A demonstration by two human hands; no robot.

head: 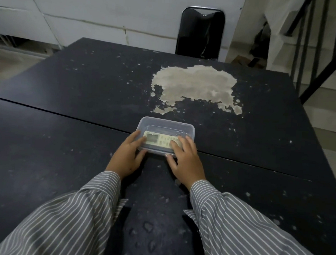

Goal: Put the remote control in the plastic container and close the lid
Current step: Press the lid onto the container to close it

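A clear plastic container (166, 125) stands on the dark table, with its clear lid lying on top. A white remote control (158, 140) with a grey screen lies lengthwise inside it, seen through the lid. My left hand (128, 156) rests on the container's near left corner, fingers spread on the lid and thumb against the front wall. My right hand (185, 158) presses on the near right corner, fingers over the lid and the remote's right end. Both sleeves are grey with white stripes.
The black table (63, 140) is two tops joined by a seam that runs under the container. A large patch of peeled paint (193, 87) lies beyond it. A black chair (200, 32) stands at the far edge and a stair railing (315, 58) at the right.
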